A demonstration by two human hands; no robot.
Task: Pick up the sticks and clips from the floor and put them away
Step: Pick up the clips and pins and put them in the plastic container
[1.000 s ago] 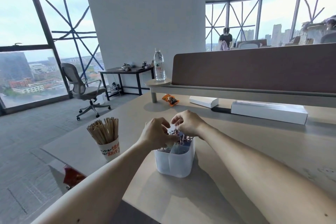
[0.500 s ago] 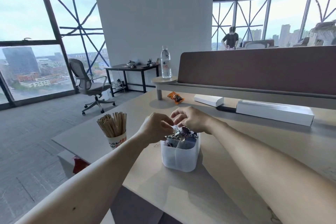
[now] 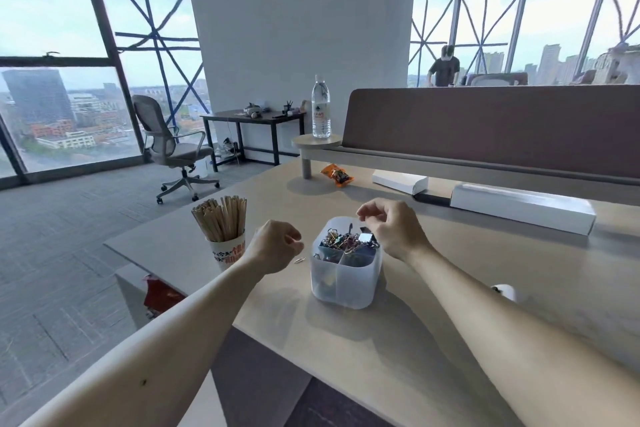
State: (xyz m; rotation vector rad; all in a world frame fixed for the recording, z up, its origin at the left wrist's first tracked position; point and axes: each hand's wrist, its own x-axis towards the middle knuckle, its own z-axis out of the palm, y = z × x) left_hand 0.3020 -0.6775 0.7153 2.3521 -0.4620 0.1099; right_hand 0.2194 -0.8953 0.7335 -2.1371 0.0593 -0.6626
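Note:
A translucent plastic box [image 3: 341, 284] with four compartments stands on the beige desk [image 3: 433, 305] and holds a heap of coloured clips [image 3: 346, 241]. A paper cup [image 3: 227, 251] full of wooden sticks [image 3: 220, 220] stands to its left. My left hand [image 3: 275, 244] hovers left of the box, fingers curled with nothing seen in them. My right hand [image 3: 393, 227] is over the box's far right corner, fingers loosely bent and apart, empty. One loose paper clip [image 3: 299, 260] lies on the desk between my left hand and the box.
At the back of the desk are a brown divider [image 3: 502, 125], two white boxes [image 3: 519, 206], an orange snack packet [image 3: 336, 175] and a water bottle [image 3: 321, 107] on a small round stand. An office chair [image 3: 169, 146] and a dark side table [image 3: 252, 120] stand on the carpet to the left. A person stands far behind the divider.
Both hands have drawn apart and lifted off the clips in the box; the left hand has moved left of it. The view has come closer to the desk.

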